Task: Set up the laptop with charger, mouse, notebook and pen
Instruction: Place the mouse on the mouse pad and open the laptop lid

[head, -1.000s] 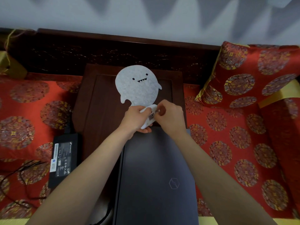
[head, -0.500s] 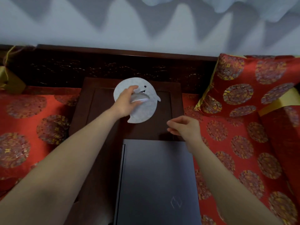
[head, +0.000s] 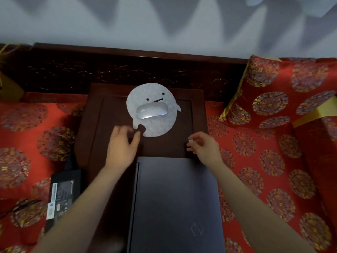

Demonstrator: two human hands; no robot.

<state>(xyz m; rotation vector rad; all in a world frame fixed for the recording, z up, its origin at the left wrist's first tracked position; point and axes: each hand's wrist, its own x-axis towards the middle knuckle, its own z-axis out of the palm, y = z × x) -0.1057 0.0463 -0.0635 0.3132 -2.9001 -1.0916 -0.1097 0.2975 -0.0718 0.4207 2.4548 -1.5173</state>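
A silver mouse (head: 151, 111) lies on a white ghost-shaped mouse pad (head: 160, 126) at the far middle of the dark wooden table (head: 113, 115). The closed dark laptop (head: 175, 198) lies on the near part of the table. A black charger brick (head: 62, 196) rests on the red cushion to the left. My left hand (head: 122, 147) hovers just short of the pad's lower edge, blurred, fingers apart and holding nothing. Beyond the laptop's far right corner, my right hand (head: 206, 147) pinches a small white piece (head: 190, 141) between its fingertips. No notebook or pen is in view.
Red patterned seat cushions (head: 36, 134) flank the table on both sides. A red pillow (head: 282, 88) leans at the right back. Thin dark cables (head: 16, 207) trail at the lower left. A dark carved backrest (head: 127, 70) runs behind the table.
My left hand carried the mouse onto the pad, let it go and drew back toward me. My right hand stayed near the laptop's far corner with the small white piece.
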